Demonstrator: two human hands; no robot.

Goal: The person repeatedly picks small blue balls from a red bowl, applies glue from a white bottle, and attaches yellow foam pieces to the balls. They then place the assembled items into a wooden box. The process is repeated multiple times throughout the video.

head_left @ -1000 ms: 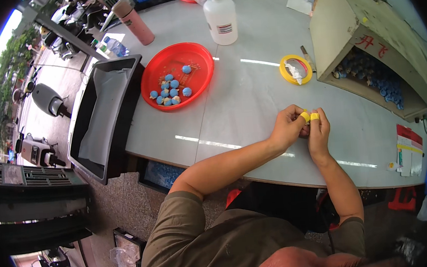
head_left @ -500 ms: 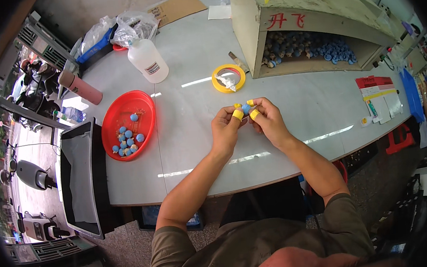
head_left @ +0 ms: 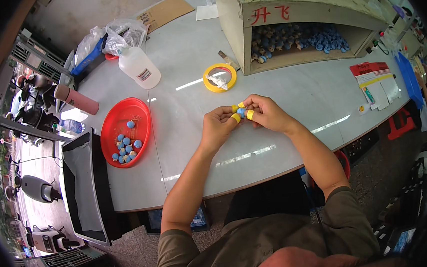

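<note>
Above the middle of the table, my left hand [head_left: 218, 125] and my right hand [head_left: 268, 115] meet. Both are closed, pinching a small round blue piece [head_left: 241, 112] between the fingertips. Yellow tape wraps the thumbs and forefingers of both hands. Fingers cover much of the piece, so its finer details are hidden. Left of my hands, a round red tray [head_left: 147, 133] holds several similar blue balls [head_left: 128, 140] with pale bits on them, mostly bunched at its near side.
Beyond my hands lies a yellow tape roll [head_left: 209, 85] with crumpled white material on it. A pale wooden box [head_left: 237, 46] at the far right holds many blue pieces. A white bottle [head_left: 139, 69], a pink flask [head_left: 78, 100] and a black bin [head_left: 100, 192] stand leftward.
The whole view has shifted slightly. Both hands keep their pinch on the blue piece, with the fingers moved a little around it. The balls in the tray look unchanged.
</note>
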